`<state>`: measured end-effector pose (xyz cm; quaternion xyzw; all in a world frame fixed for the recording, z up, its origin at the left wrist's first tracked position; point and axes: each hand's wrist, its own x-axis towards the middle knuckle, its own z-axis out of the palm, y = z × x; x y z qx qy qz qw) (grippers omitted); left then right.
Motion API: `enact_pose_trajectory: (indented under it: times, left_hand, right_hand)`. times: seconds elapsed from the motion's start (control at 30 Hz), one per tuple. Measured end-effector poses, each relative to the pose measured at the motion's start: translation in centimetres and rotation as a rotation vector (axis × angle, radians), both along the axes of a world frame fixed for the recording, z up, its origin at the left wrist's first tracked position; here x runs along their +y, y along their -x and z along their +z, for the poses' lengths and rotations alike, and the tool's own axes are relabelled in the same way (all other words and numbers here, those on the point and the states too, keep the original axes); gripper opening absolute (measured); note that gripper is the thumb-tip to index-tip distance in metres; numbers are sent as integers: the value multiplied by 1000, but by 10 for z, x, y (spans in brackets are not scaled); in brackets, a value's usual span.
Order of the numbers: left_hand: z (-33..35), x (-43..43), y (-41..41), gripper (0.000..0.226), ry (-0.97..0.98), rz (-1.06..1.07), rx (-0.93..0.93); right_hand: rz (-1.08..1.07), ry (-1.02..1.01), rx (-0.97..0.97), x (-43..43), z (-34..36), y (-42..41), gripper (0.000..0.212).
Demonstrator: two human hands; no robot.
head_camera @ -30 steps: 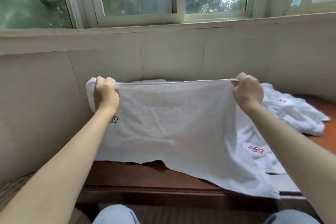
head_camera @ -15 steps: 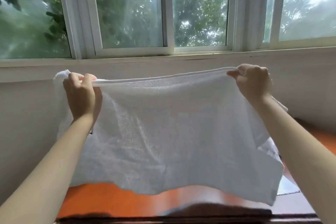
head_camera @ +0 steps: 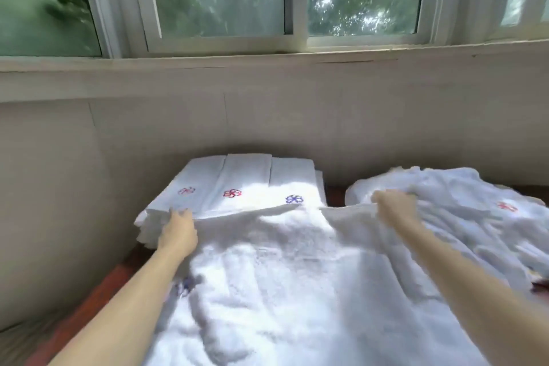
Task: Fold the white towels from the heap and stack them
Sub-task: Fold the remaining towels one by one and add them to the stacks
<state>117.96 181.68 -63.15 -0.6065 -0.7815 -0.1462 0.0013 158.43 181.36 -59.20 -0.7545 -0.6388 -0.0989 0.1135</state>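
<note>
One white terry towel [head_camera: 297,291] lies spread over a reddish-brown wooden tabletop [head_camera: 113,276] beneath a white-framed window [head_camera: 222,38]. Its far hem runs from 9 o'clock to 3 o'clock between a person's two hands. The right hand [head_camera: 395,208] has its fingers curled down into the cloth at the far right corner, a closed grip on the hem. The left hand [head_camera: 178,229] sits on the far left corner, but motion blur hides whether its grip pinches the hem or only presses it flat.

At 11 o'clock from the towel's middle, against the wall, stands a stack of folded white towels with embroidered flower emblems [head_camera: 237,181]. The spread towel's far hem reaches the stack's near side. At 2 o'clock a heap of unfolded white towels [head_camera: 475,217] lies just beside the right hand and touches the spread towel.

The fold appears not yet begun. The towel's body lies toward 6 o'clock from both hands, so the likely move is to draw the held hem back over it, keeping the two corners level. Once the towel is folded, the left hand is the nearer one to the stack.
</note>
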Motion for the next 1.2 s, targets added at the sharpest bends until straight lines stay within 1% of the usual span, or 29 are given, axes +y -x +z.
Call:
enact_pose_trajectory:
  times: [0.1,0.13,0.17,0.23,0.33,0.43,0.57,0.7,0.77,0.83,0.9,0.93,1.0,1.03,1.1,1.17,1.2]
  left_hand:
    - [-45,-4,-8,56,72,-27,-71]
    - [-58,-9,-10,58,90,-35,-83]
    - [-69,-15,-12,58,107,-35,-100]
    - [-89,-31,-17,55,125,-14,-115]
    - [-107,-55,-28,49,78,-19,-24]
    - [-113,-78,-26,49,111,-48,-13]
    - [-108,-100,-8,44,131,-26,-36]
    - [-103,-121,0,47,145,34,-12]
    - [-102,-131,2,49,161,66,2]
    - [-102,-140,3,50,181,103,11]
    - [-99,-146,4,49,211,148,23]
    - [-96,-147,3,49,232,168,26]
    - [-90,-145,-1,49,279,209,43]
    - [-87,-142,-4,49,290,227,62]
    - [-83,-134,-13,46,250,232,108]
    - [-85,-123,-23,37,129,146,131]
    - [-88,-117,-28,35,74,80,106]
  right_hand:
    - [35,1,-92,-6,-60,10,11]
    - [53,-9,-85,-10,-79,15,17]
    - [84,-12,-60,-15,-98,17,21]
    - [115,14,-17,-26,-128,24,19]
    - [130,-5,61,-40,-148,26,21]
    - [143,5,90,-54,-150,19,24]
    - [49,-35,45,-72,-148,15,21]
    - [-9,-1,17,-90,-143,18,22]
    - [-16,-24,30,-101,-141,21,20]
    - [-5,-59,14,-115,-139,26,23]
    - [27,-148,14,-128,-137,30,22]
    - [24,-149,-24,-132,-135,33,21]
    - [-94,45,-145,-137,-131,38,25]
    - [-152,108,-162,-134,-131,38,26]
    - [-161,142,-210,-128,-130,37,26]
    - [-127,104,-222,-122,-123,39,24]
    - [-102,76,-205,-116,-121,39,22]
